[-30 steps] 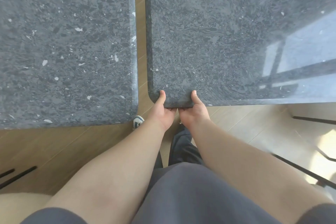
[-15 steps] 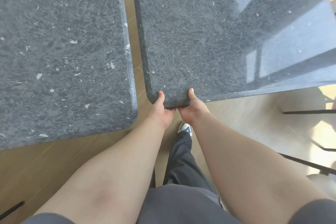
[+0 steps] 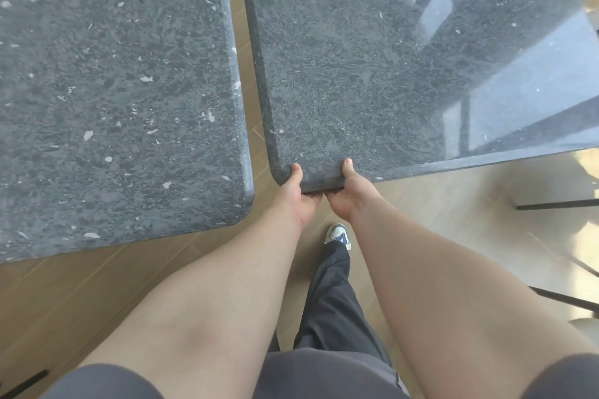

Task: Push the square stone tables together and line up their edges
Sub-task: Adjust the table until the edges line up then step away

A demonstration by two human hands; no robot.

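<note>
Two dark grey speckled stone tables stand side by side with a narrow strip of floor between them. The left table (image 3: 113, 91) reaches nearer to me than the right table (image 3: 372, 68), so their near edges are out of line. My left hand (image 3: 296, 193) and my right hand (image 3: 348, 193) both grip the right table's near edge at its near left corner, thumbs on top and fingers hidden underneath.
Wooden plank floor (image 3: 97, 285) lies below. My shoe (image 3: 338, 235) and dark trouser leg stand just under the hands. Thin black metal legs (image 3: 557, 204) of other furniture show at the right, and more at the bottom left corner.
The right table's near edge sits lower in view and the whole scene has tilted. My foot has stepped from left of the hands to below them. Both grips are unchanged.
</note>
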